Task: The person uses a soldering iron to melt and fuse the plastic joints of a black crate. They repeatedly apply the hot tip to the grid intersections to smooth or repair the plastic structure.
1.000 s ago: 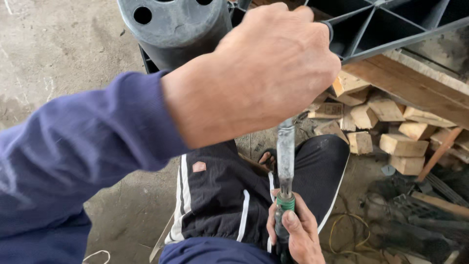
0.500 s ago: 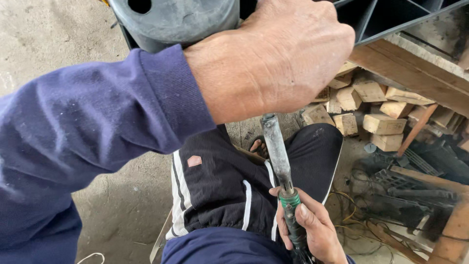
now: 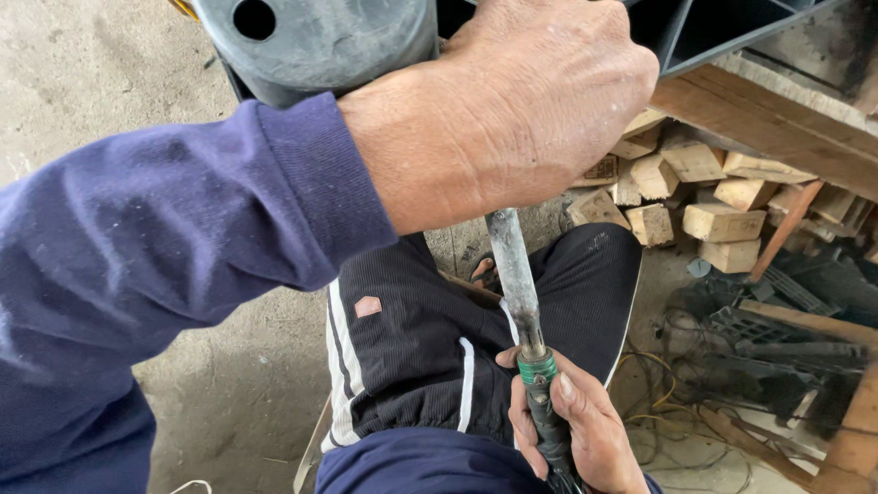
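My left hand (image 3: 526,101), on a blue-sleeved arm coming from the left, is closed over the edge of a dark grey plastic frame (image 3: 338,37) at the top of the view. What lies under its palm is hidden. A worn metal rod (image 3: 512,274) runs down from behind that hand, tilted slightly right. The rod ends in a green collar and a dark handle (image 3: 549,421). My right hand (image 3: 585,430) grips this handle low in the view, above my lap in black trousers with white stripes (image 3: 412,357).
Several cut wooden blocks (image 3: 704,201) lie heaped at the right under a wooden plank (image 3: 777,119). Dark plastic scraps, timber pieces and loose wires (image 3: 777,348) cover the ground at lower right. Bare concrete floor (image 3: 91,82) lies to the left.
The rod has tilted from near upright so its handle end leans right. My right hand shifted slightly right with it. My left hand kept its hold at the top.
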